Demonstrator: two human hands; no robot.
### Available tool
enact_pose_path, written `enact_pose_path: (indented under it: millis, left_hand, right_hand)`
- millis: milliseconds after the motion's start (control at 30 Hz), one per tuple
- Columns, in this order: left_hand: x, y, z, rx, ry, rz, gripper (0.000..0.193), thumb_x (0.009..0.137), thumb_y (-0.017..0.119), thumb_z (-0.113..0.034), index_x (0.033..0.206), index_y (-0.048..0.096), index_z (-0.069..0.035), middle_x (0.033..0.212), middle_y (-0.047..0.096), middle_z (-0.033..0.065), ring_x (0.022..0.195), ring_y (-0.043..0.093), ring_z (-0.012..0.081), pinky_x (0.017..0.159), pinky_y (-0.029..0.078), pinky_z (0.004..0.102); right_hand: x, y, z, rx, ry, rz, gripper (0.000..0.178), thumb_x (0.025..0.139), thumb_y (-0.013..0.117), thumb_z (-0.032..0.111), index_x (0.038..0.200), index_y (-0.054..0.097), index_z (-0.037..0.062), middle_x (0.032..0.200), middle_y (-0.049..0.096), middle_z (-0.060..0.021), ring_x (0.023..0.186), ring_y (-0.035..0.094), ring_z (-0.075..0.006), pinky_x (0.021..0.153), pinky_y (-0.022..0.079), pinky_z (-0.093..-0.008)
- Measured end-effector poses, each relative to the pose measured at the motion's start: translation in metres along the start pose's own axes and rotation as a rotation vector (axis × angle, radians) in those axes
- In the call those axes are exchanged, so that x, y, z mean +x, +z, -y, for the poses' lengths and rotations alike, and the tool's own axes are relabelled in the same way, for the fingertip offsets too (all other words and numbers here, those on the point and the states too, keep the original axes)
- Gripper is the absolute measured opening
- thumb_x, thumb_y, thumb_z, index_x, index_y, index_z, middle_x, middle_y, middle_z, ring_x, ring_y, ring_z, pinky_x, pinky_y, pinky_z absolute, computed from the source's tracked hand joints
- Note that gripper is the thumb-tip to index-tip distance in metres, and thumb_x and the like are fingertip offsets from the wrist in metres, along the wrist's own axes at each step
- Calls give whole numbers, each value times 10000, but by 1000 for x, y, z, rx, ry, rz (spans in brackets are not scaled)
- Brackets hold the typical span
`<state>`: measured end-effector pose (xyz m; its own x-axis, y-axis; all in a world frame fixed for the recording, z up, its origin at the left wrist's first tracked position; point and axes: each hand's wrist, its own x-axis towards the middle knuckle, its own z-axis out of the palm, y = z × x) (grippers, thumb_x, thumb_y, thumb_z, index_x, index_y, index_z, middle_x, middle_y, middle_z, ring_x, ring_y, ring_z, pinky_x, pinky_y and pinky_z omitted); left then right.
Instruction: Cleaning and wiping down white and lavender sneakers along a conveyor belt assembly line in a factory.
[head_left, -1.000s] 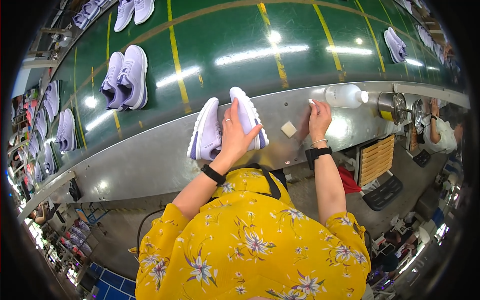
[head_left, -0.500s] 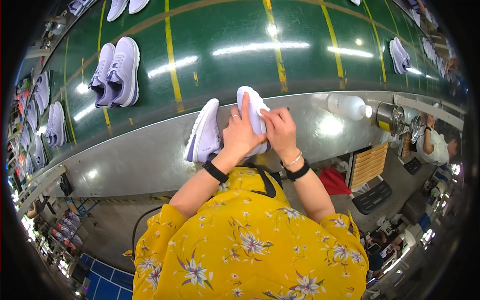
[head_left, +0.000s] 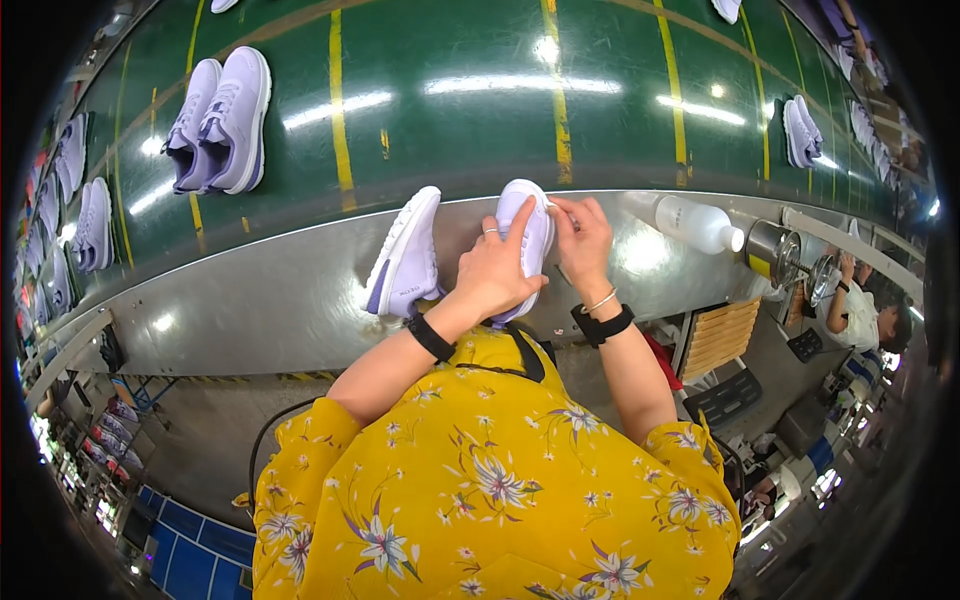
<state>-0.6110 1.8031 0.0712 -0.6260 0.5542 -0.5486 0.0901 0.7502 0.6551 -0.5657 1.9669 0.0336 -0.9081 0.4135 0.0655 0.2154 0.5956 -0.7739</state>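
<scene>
Holding a lilac shoe point(head_left: 537, 238) over the bench point(head_left: 240, 320), heel toward near edge, toe at far edge: left hand point(head_left: 492, 270) clamped on it. Second shoe point(head_left: 408, 255) tilted just left. Right hand point(head_left: 585, 240) at the toe, fingertips together on a small white bit point(head_left: 550, 206). White bottle point(head_left: 693, 221) along far edge, green conveyor point(head_left: 450, 130) beyond.

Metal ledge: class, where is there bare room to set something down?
Long stretch left of the ungripped shoe; smaller patch between right hand and white bottle. Crowded: left hand on the held shoe; bottle beside metal canister.
</scene>
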Motion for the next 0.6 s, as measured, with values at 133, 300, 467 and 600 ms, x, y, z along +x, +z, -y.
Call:
enact_pose_path:
  millis: [133,300,467,600]
  left_hand:
    - [-7,-1,1,-66,-66,-49,1093,731,824,-322,1591,153,-266,1275,453,290,1079,604,505,847,543,540]
    - [-10,3,16,-108,-75,-181,1079,740,793,-335,1595,144,-223,1273,465,295,1041,618,490,861,536,524]
    - [-2,8,11,-79,-87,-195,1041,742,767,-327,1590,175,-202,1246,477,294,996,627,492,811,550,526]
    - [-1,12,13,-80,-75,-208,1022,744,752,-318,1584,185,-187,1232,482,294,976,627,497,790,551,532]
  right_hand:
    - [-11,-12,-8,77,191,25,166,872,719,55,1031,764,75,816,610,-59,679,570,-152,614,466,-291]
    - [-21,-5,2,251,313,12,182,876,709,40,1045,762,80,842,637,-50,695,566,-129,627,465,-268]
    - [-31,11,19,238,254,0,154,865,728,57,1016,759,58,939,681,-56,716,582,-118,638,470,-256]
    - [-42,17,15,311,401,-2,130,857,734,63,978,747,17,898,664,-49,712,575,-102,643,467,-248]
